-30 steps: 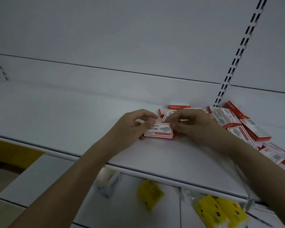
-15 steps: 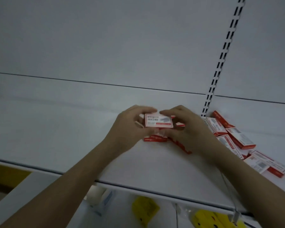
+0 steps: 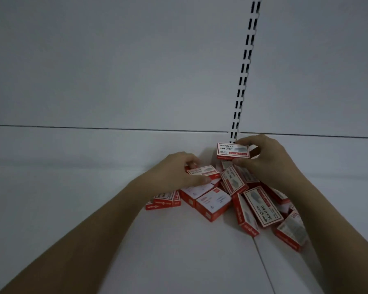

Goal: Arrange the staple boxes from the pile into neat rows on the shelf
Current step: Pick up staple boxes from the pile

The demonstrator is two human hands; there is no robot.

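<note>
A loose pile of several red-and-white staple boxes (image 3: pixel 261 205) lies jumbled on the white shelf (image 3: pixel 72 198), near the back wall. My right hand (image 3: pixel 266 160) holds one staple box (image 3: pixel 233 150) lifted above the pile, label facing me, thumb below and fingers on top. My left hand (image 3: pixel 176 172) pinches a second staple box (image 3: pixel 203 172) at the pile's left side, just above other boxes. A few boxes (image 3: pixel 164 201) sit side by side at the pile's left front, partly under my left wrist.
A slotted upright (image 3: pixel 245 66) runs up the white back panel behind the pile. A seam (image 3: pixel 261 257) splits the shelf board at the right front. Bare shelf surface stretches to the left of the pile and in front of it.
The camera has tilted up and closer to the pile. My hands, which held one box together, have separated: the right lifted a box at the back, the left grips another.
</note>
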